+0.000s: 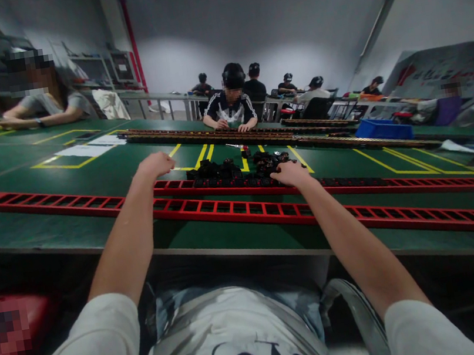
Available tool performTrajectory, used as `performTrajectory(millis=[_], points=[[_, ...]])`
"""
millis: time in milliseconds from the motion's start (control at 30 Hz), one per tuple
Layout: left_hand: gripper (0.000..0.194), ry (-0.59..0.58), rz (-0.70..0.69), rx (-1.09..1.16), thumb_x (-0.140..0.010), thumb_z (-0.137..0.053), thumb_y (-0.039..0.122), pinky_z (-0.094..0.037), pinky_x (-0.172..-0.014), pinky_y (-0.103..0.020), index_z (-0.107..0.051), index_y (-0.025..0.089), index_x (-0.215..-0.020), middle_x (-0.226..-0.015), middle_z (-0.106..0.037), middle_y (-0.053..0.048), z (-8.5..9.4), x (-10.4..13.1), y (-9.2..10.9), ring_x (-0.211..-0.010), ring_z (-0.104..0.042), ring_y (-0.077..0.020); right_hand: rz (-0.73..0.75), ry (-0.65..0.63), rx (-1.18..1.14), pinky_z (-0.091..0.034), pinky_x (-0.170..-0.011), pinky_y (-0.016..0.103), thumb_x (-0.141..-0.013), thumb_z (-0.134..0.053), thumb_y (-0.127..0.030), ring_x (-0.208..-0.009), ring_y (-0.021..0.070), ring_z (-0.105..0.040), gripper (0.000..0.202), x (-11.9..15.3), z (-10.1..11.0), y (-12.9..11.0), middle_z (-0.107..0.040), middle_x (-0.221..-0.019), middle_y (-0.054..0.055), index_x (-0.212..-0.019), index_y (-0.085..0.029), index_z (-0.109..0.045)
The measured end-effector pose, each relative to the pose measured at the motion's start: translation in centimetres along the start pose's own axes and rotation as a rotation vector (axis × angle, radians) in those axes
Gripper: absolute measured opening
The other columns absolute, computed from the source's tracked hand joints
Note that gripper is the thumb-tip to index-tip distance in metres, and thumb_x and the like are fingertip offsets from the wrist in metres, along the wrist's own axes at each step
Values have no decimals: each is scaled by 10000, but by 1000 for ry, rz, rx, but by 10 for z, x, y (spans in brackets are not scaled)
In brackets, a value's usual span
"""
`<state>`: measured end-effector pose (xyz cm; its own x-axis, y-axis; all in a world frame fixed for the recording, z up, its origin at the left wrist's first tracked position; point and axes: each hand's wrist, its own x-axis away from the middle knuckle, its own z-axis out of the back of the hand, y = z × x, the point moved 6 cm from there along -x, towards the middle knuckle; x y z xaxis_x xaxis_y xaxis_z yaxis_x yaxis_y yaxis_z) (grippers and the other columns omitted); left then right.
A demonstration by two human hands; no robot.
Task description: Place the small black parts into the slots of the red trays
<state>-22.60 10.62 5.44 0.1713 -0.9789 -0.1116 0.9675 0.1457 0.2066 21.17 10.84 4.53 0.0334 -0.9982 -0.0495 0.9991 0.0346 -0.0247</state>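
Note:
Two long red slotted frames lie across the green table. The far red frame (171, 185) holds black square parts (237, 181) in some of its slots; the near red frame (224, 208) shows a row of open slots. My left hand (155, 165) is above the far frame's left portion, its fingers curled; what they hold, if anything, is hidden. My right hand (292, 173) is closed at the row of black parts, thumb and fingers pinched on a small black part there. Just behind the row lies a pile of loose black parts (213, 170), between my hands.
Long brown-and-metal rails (195, 134) stretch across the table behind the pile. A blue bin (383, 129) stands at the right, and white papers (84, 150) lie at the left. Across the table sits a person (230, 104); another person (45, 105) is at the far left.

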Motion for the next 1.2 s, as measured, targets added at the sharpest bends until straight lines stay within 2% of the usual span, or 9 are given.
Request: performTrajectory(millis=[67,133,200,333,400,500,800,933,1200], points=[[274,63,50,8,-822,-571,380,-504,-745,-339,-746,185,-901,-967,-748,-126,4,-2,-10,-897,-680,-291,5,4,6,-438,-1005,535,-896,-502,-576,-1253,397,-533,557,0,0,0,-606,-1341,178,-1280,-212,-675],[297,88,9,25,-824,-580,409,-503,-769,-346,-743,184,-927,-1016,-741,-130,4,-1,-6,-932,-675,-295,6,3,12,-443,-1000,533,-893,-505,-575,-1250,398,-536,550,1,0,0,-611,-1336,175,-1268,-212,-681],[319,58,-148,70,-839,-572,432,-501,-794,-322,-734,182,-950,-1016,-739,-110,-1,4,16,-931,-673,-262,4,8,10,-445,-1000,527,-896,-508,-575,-1241,391,-544,544,1,0,0,-617,-1329,173,-1258,-212,-689],[413,-25,-580,148,-854,-573,504,-486,-852,-267,-697,187,-1088,-1100,-713,-73,-15,26,83,-983,-651,-203,20,36,1,-439,-1016,500,-911,-506,-574,-1220,359,-558,544,2,-1,0,-629,-1313,177,-1257,-196,-691],[478,-62,-697,109,-830,-610,536,-475,-870,-269,-679,188,-1149,-1159,-686,-81,-25,36,108,-1035,-635,-211,23,43,3,-436,-1020,497,-916,-500,-575,-1222,356,-557,546,2,-1,0,-632,-1310,177,-1257,-194,-689],[508,-99,-764,56,-814,-633,560,-467,-880,-290,-670,185,-1154,-1163,-662,-96,-38,46,129,-1052,-621,-228,16,38,8,-435,-1019,508,-915,-494,-582,-1239,365,-545,547,2,-1,0,-620,-1330,175,-1260,-203,-686],[489,-29,-777,-3,-826,-591,644,-449,-769,-331,-605,186,-996,-1044,-653,-103,-56,50,140,-936,-608,-249,0,2,-1,-443,-997,566,-898,-491,-597,-1280,413,-499,566,0,0,0,-588,-1374,169,-1287,-226,-670],[454,27,-749,-89,-945,-418,602,-430,-746,-349,-581,184,-1014,-1045,-659,-120,-57,54,142,-963,-614,-273,2,0,-8,-425,-1016,576,-900,-493,-594,-1300,422,-478,576,-1,-1,0,-579,-1387,172,-1308,-223,-660],[430,43,-860,-210,-994,-359,535,-442,-795,-361,-580,175,-1076,-1098,-651,-142,-54,63,144,-1020,-621,-287,8,1,-17,-431,-1014,576,-895,-493,-559,-1312,426,-461,569,1,-1,0,-560,-1407,181,-1314,-207,-649]])
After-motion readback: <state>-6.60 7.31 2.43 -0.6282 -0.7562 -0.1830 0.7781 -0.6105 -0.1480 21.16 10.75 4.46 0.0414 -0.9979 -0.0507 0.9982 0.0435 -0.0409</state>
